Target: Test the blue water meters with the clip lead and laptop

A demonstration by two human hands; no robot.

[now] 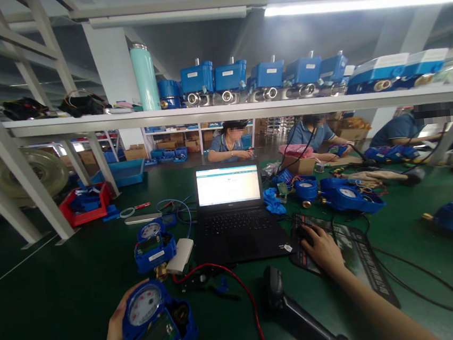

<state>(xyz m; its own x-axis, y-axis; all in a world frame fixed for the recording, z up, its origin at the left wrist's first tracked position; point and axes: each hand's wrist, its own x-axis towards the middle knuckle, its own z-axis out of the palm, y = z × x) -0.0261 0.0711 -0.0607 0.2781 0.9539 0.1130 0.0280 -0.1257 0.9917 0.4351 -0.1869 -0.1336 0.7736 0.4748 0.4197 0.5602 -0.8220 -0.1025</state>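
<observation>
My left hand [116, 330] is wrapped round the left side of a blue water meter [157, 326], which has a round dial and an opened housing showing a green circuit board. My right hand [324, 249] lies over a black computer mouse [305, 233] on a dark printed mouse pad [359, 264]. Between the hands stands an open black laptop [236, 233] with a lit screen. In front of it a black barcode scanner [300, 312] lies on the green table. A second blue water meter [154, 249] sits beyond the held one, beside a white box [181, 255].
A red cable [246, 291] curves across the table. More blue meters [349, 193] stand at the right, near blue gloves [273, 202]. A red bin [85, 205] is at the left. Overhead, a shelf [205, 113] carries meters and a bottle [144, 76]. Several people [227, 140] sit opposite.
</observation>
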